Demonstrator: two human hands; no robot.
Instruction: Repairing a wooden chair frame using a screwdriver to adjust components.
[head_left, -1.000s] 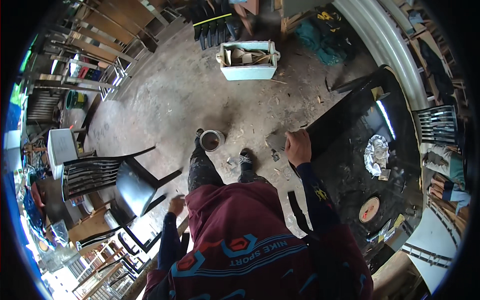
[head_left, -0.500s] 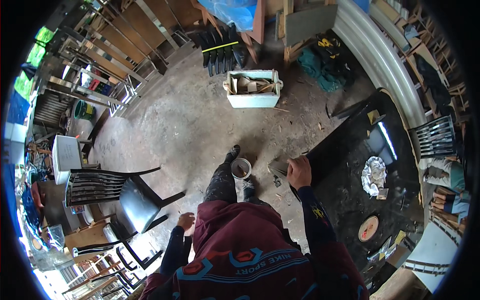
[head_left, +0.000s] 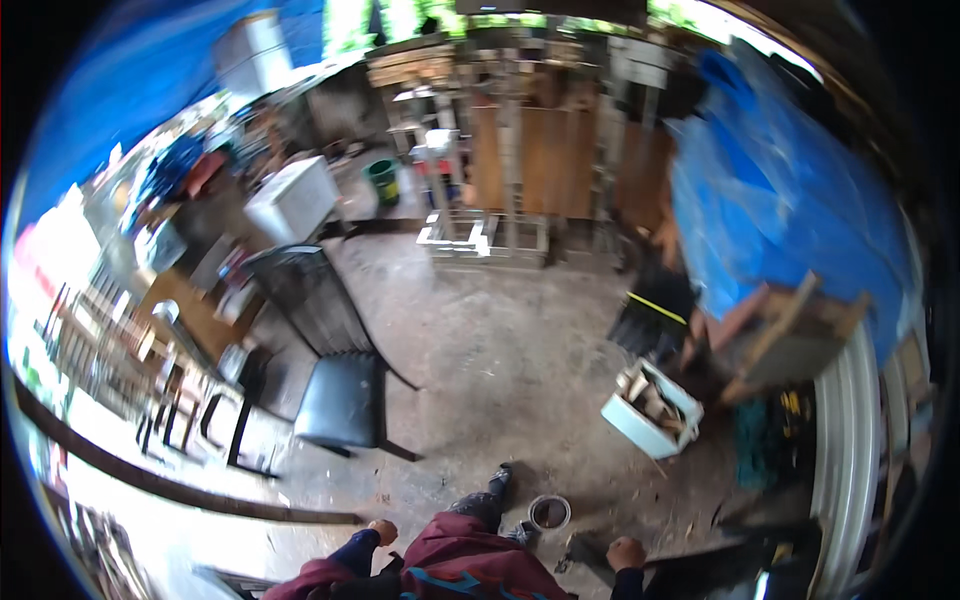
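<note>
My right hand (head_left: pixel 627 553) is closed at the edge of a black tabletop (head_left: pixel 700 578), low at the right. Its fingers are curled, and whatever may be inside them is hidden. Just left of it a dark flat piece (head_left: pixel 588 556) sticks out, perhaps part of the table. My left hand (head_left: pixel 382 531) hangs at my left side by a long dark bar (head_left: pixel 190 490); blur hides how its fingers lie. Between the two hands, by my feet, a small round tub (head_left: pixel 549 512) with brownish contents stands on the floor.
A black chair (head_left: pixel 342 400) stands ahead on the left. Ahead right sits a pale box (head_left: pixel 640 432) of wood scraps, near dark slats (head_left: pixel 650 325) with a yellow strip. A blue plastic sheet (head_left: pixel 780 200) covers things at the right, and metal frames (head_left: pixel 490 235) stand at the back.
My view has tilted up and turned left, so the back of the workshop shows and much of the black tabletop has left the picture. Both hands stay low, the right one by the table edge.
</note>
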